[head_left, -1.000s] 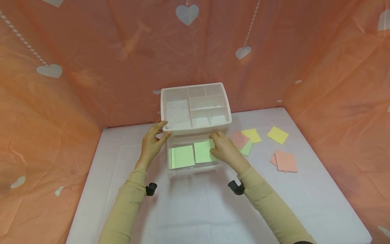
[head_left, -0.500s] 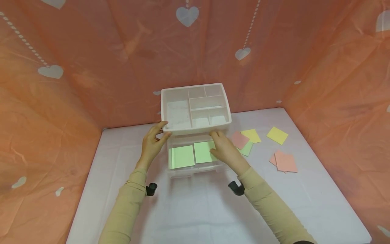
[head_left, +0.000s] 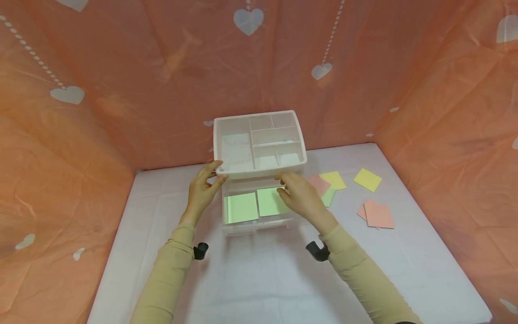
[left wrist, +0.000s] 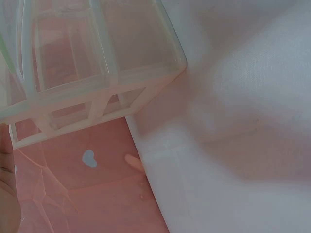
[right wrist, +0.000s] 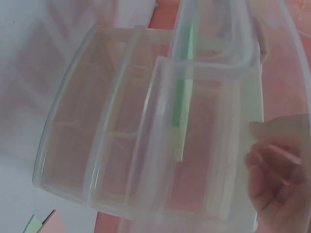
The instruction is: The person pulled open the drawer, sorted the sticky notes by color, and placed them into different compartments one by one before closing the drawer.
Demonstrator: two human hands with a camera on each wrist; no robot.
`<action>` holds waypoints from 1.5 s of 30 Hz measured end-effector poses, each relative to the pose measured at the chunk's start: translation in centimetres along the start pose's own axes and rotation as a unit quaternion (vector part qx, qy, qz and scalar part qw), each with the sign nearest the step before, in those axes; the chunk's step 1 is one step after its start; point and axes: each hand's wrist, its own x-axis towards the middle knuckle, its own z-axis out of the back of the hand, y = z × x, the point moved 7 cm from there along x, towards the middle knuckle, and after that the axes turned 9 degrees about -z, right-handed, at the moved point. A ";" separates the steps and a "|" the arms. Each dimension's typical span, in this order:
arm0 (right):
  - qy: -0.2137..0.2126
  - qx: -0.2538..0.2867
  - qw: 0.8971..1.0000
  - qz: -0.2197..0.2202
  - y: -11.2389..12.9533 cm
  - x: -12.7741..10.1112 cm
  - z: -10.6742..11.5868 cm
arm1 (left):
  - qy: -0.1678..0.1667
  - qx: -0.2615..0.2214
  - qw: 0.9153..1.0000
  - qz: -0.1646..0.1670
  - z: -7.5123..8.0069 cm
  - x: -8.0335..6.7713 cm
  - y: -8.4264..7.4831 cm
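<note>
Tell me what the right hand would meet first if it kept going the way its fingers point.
Probably the front edge of the white organizer tray, just beyond the right hand, whose fingertips are over the green note in the open drawer. Depth is unclear.

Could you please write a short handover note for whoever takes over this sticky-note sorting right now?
Left hand: grips the front left corner of the white organizer.
Right hand: over the open clear drawer, fingers on the right green note.
Done: two green notes lie side by side in the drawer, the other being the left green note.
Left: yellow notes, pink notes and one more green one lie on the table to the right. Drawer not yet closed.
</note>
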 end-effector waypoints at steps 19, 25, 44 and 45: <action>-0.127 0.180 0.976 0.005 -4.3 -0.6 4.6 | -0.003 0.005 1.000 0.002 -0.1 -0.1 0.1; -0.144 0.217 0.964 -0.059 -7.5 -0.9 4.6 | -0.004 0.004 1.000 0.004 -0.2 -0.2 0.2; -0.021 0.197 0.932 -0.305 -18.0 -3.2 -0.8 | -0.009 0.005 1.000 -0.006 0.0 0.0 -0.1; -0.015 0.194 0.931 -0.308 -18.2 -3.3 -1.1 | -0.009 0.004 1.000 -0.005 0.0 0.0 -0.1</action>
